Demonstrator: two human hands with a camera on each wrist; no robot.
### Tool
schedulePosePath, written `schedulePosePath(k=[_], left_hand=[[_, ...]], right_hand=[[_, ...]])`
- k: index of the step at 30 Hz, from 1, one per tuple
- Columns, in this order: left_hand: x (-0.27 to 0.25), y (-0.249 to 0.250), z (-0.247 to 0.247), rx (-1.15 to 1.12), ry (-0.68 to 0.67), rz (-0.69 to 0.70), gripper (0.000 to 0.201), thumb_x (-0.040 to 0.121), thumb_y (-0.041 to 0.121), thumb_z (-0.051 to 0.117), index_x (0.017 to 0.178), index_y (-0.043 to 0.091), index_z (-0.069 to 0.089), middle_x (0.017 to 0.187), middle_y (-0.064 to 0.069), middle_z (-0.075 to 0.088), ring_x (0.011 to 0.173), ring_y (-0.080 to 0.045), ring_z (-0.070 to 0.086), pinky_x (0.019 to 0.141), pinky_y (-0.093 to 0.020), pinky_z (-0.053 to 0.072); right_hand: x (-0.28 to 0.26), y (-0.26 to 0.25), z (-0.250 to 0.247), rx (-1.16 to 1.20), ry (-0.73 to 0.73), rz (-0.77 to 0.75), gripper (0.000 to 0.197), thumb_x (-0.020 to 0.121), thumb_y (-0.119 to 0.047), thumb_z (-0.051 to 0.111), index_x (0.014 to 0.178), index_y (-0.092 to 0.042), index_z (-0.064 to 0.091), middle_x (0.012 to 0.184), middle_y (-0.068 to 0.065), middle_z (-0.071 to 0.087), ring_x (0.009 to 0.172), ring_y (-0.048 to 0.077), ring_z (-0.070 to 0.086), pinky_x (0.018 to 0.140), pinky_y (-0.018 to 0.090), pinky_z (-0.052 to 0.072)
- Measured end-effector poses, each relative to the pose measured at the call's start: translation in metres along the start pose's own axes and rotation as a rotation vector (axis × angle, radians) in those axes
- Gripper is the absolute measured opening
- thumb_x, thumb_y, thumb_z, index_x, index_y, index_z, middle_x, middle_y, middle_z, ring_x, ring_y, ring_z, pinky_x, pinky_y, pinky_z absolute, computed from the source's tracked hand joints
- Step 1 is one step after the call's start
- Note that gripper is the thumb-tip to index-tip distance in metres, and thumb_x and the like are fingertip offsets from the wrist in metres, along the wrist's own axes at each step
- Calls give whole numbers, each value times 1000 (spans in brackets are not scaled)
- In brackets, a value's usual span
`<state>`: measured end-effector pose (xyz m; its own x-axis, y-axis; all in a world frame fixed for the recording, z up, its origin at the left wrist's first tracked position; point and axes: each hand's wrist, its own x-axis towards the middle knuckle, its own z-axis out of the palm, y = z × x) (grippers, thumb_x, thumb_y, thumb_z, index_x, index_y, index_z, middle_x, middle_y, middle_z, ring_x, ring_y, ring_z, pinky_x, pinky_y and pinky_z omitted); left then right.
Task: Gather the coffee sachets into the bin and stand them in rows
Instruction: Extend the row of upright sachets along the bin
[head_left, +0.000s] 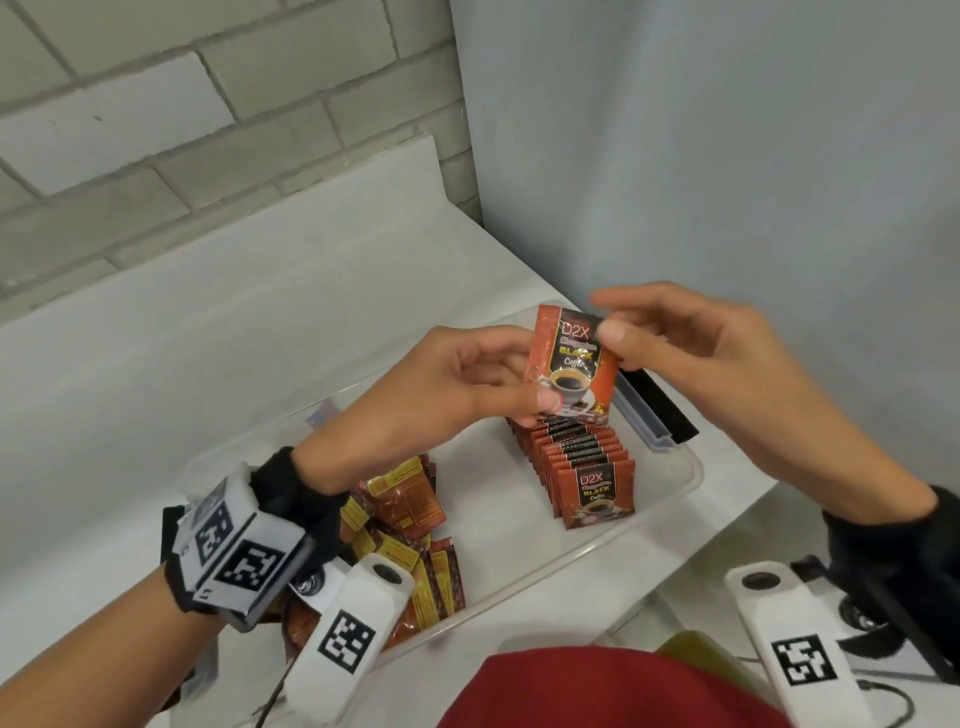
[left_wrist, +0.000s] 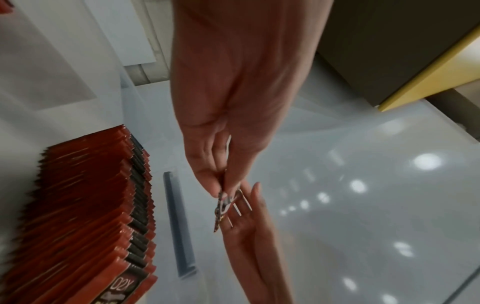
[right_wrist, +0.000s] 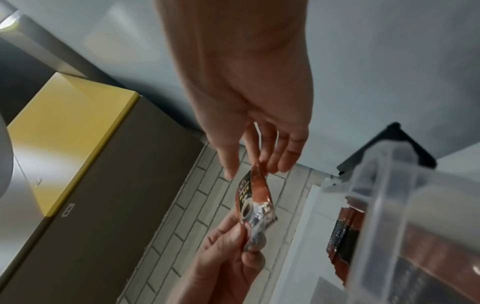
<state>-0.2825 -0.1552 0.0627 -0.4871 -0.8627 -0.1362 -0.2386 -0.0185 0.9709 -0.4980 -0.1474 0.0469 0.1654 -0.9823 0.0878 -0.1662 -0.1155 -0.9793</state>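
Observation:
A red coffee sachet (head_left: 571, 358) is held upright above the clear plastic bin (head_left: 675, 499). My left hand (head_left: 467, 379) pinches its lower left corner, and my right hand (head_left: 675, 332) pinches its top right corner between thumb and forefinger. Below it a row of standing sachets (head_left: 576, 457) runs along the bin's right side. A loose pile of sachets (head_left: 410, 525) lies at the bin's left end, partly hidden by my left wrist. In the right wrist view the sachet (right_wrist: 254, 203) hangs edge-on between both hands. In the left wrist view the row (left_wrist: 85, 216) sits beside my hand.
The bin stands on a white table (head_left: 208, 322) against a brick wall (head_left: 156, 130). A black clip (head_left: 660, 400) sits on the bin's far right rim. A yellow-topped cabinet (right_wrist: 67, 131) stands beyond the table. My red clothing (head_left: 597, 691) fills the bottom edge.

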Motion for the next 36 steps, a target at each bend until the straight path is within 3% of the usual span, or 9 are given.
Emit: schedulePosePath(k=[3, 8, 14, 17, 20, 23, 29, 33, 36], left_hand=[[-2, -2, 1, 81, -2, 4, 28, 81, 5, 71, 109, 6, 70, 92, -15, 71, 75, -9, 64, 74, -21, 53], [-14, -11, -1, 114, -21, -125, 29, 78, 25, 72, 105, 18, 69, 84, 1, 72, 77, -8, 66, 76, -18, 50], [-23, -25, 6, -105, -8, -536, 61, 76, 52, 54, 115, 6, 63, 111, -12, 68, 104, -16, 66, 93, -24, 52], [-20, -28, 23, -393, -13, -708, 77, 71, 57, 54, 125, 2, 54, 123, -14, 63, 115, -19, 61, 103, -33, 46], [-18, -26, 38, -542, -92, -766, 96, 74, 60, 48, 144, -3, 32, 146, -21, 43, 135, -26, 43, 112, -35, 36], [-15, -24, 42, -578, -80, -780, 91, 80, 58, 42, 145, -6, 29, 147, -23, 40, 137, -28, 40, 112, -37, 34], [-19, -22, 38, -536, -39, -800, 89, 81, 55, 45, 143, -6, 31, 147, -25, 39, 137, -29, 40, 111, -37, 36], [-20, -21, 26, -494, 3, -782, 83, 86, 50, 48, 145, -5, 28, 148, -24, 38, 137, -29, 40, 112, -37, 36], [-20, -19, 12, -363, 82, -687, 69, 83, 41, 57, 140, 4, 41, 140, -12, 51, 128, -19, 50, 109, -33, 40]], right_hand=[[4, -3, -1, -37, -69, -6, 17, 71, -30, 73, 87, -23, 75, 84, 4, 72, 79, 11, 66, 80, 29, 55], [5, -13, -12, -288, -193, -34, 18, 62, -40, 73, 78, -31, 75, 74, -9, 71, 67, 0, 59, 65, 10, 42], [-10, 1, -9, -781, -452, -149, 8, 75, -29, 79, 78, -32, 71, 67, -18, 62, 90, -9, 44, 67, 11, 33], [-14, 15, 0, -978, -487, -280, 17, 73, -25, 80, 74, -30, 65, 71, -17, 56, 82, -1, 35, 68, 15, 29], [-17, 19, 6, -1117, -498, -402, 31, 57, -20, 88, 59, -25, 58, 62, -14, 53, 75, 10, 36, 60, 24, 36], [-15, 18, 9, -1196, -522, -456, 35, 51, -20, 90, 54, -23, 55, 64, -10, 50, 73, 18, 44, 54, 34, 44], [-8, 20, 12, -1252, -585, -428, 60, 42, -30, 94, 57, -24, 36, 67, -8, 49, 74, 13, 37, 55, 28, 34], [-2, 10, 4, -1090, -573, -286, 37, 67, -39, 82, 78, -28, 49, 84, -20, 36, 88, 10, 30, 69, 19, 31], [-9, -2, 7, -919, -668, -176, 20, 89, -44, 57, 80, -27, 53, 81, -18, 48, 82, 3, 46, 71, 15, 38]])
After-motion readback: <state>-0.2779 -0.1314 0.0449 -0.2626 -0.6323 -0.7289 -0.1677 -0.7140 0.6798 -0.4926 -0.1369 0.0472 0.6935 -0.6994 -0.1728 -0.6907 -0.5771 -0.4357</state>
